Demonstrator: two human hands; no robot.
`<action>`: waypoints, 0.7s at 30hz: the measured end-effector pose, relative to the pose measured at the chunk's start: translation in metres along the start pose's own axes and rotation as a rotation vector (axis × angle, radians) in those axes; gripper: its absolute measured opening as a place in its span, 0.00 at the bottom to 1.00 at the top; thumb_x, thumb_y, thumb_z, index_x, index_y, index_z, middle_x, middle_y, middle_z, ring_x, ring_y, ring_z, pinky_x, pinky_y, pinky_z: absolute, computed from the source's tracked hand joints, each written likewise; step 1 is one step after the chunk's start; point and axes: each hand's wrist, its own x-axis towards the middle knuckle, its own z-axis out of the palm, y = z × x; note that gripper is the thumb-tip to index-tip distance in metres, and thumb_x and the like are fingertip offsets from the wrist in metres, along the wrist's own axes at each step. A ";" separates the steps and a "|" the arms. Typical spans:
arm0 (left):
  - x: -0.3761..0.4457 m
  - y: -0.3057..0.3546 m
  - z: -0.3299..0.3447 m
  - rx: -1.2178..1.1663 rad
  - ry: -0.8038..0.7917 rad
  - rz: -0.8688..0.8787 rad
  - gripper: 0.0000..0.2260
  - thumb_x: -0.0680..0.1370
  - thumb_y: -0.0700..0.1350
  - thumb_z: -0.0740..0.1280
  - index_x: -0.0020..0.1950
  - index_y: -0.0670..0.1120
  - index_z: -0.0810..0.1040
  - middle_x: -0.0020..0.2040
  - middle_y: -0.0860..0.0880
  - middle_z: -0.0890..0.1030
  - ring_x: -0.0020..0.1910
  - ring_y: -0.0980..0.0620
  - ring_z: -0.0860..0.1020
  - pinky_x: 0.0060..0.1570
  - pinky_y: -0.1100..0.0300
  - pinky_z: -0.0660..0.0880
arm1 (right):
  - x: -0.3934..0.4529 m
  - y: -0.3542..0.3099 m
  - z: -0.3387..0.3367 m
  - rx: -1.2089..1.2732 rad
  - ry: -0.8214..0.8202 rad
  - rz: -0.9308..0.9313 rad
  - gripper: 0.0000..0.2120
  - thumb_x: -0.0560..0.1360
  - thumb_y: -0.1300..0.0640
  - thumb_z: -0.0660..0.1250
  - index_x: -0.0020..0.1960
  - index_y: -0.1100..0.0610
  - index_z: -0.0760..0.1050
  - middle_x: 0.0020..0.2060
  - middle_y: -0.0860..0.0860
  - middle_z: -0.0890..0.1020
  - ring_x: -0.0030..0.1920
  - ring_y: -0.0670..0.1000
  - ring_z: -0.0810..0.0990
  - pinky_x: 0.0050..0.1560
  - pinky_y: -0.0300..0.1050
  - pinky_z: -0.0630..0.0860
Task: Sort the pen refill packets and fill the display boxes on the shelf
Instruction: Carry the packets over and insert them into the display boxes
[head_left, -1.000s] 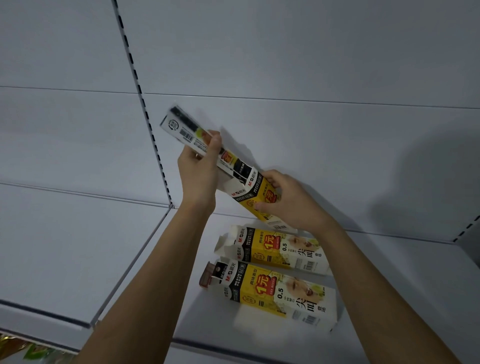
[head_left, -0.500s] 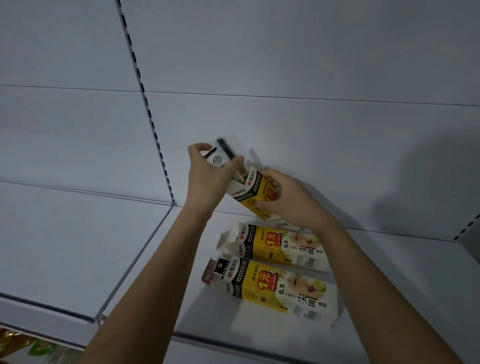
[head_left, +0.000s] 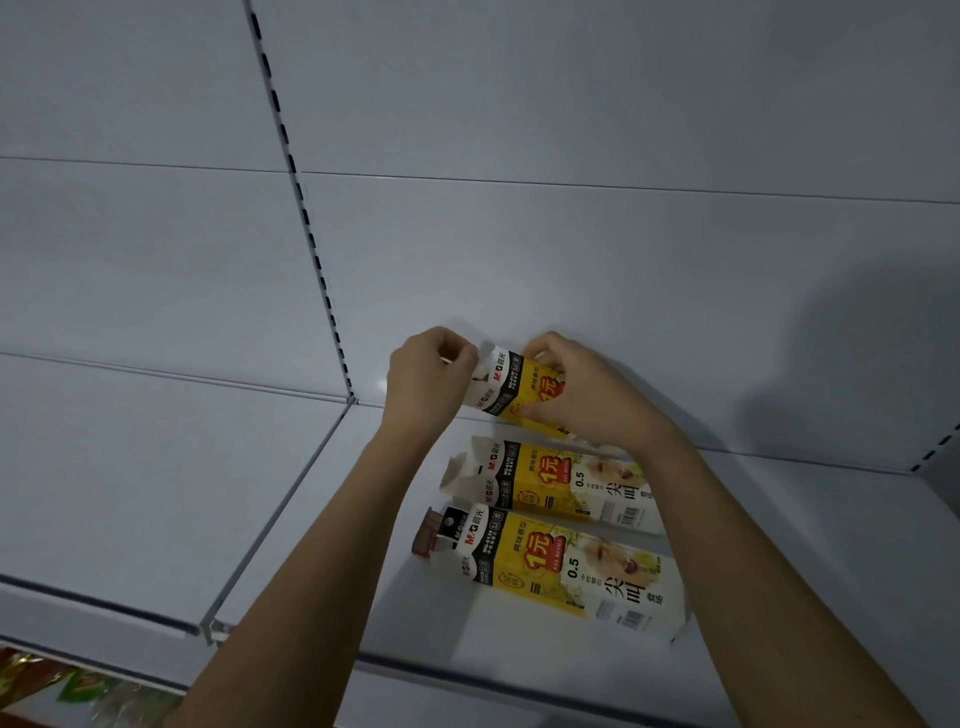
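White shelf (head_left: 810, 545) panels fill my view. My right hand (head_left: 582, 395) grips a yellow display box (head_left: 524, 389) against the back wall; my left hand (head_left: 426, 379) pinches its open flap. Two more display boxes (head_left: 550, 488) lie flat below.

The near display box (head_left: 561, 566) reads "M&G", "1元", "0.5" and "尖叫".
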 end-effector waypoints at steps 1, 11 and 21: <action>0.000 -0.002 0.000 0.008 -0.053 -0.008 0.09 0.80 0.45 0.64 0.46 0.44 0.82 0.43 0.51 0.83 0.41 0.52 0.81 0.34 0.63 0.73 | 0.001 0.001 0.001 -0.021 0.003 0.002 0.23 0.69 0.58 0.77 0.59 0.45 0.72 0.54 0.41 0.77 0.51 0.44 0.79 0.51 0.50 0.80; -0.002 -0.024 0.017 -0.094 -0.467 -0.078 0.05 0.80 0.41 0.66 0.55 0.44 0.73 0.53 0.44 0.83 0.46 0.52 0.80 0.40 0.62 0.75 | 0.004 0.005 0.007 -0.317 -0.055 0.148 0.23 0.70 0.56 0.76 0.62 0.49 0.73 0.55 0.46 0.80 0.50 0.48 0.80 0.50 0.52 0.80; -0.001 -0.052 0.021 0.039 -0.531 0.028 0.11 0.83 0.44 0.60 0.65 0.46 0.74 0.57 0.45 0.81 0.44 0.52 0.79 0.34 0.65 0.71 | 0.000 0.018 0.012 -0.202 -0.082 0.278 0.23 0.75 0.52 0.71 0.69 0.51 0.72 0.66 0.49 0.77 0.61 0.48 0.78 0.62 0.47 0.74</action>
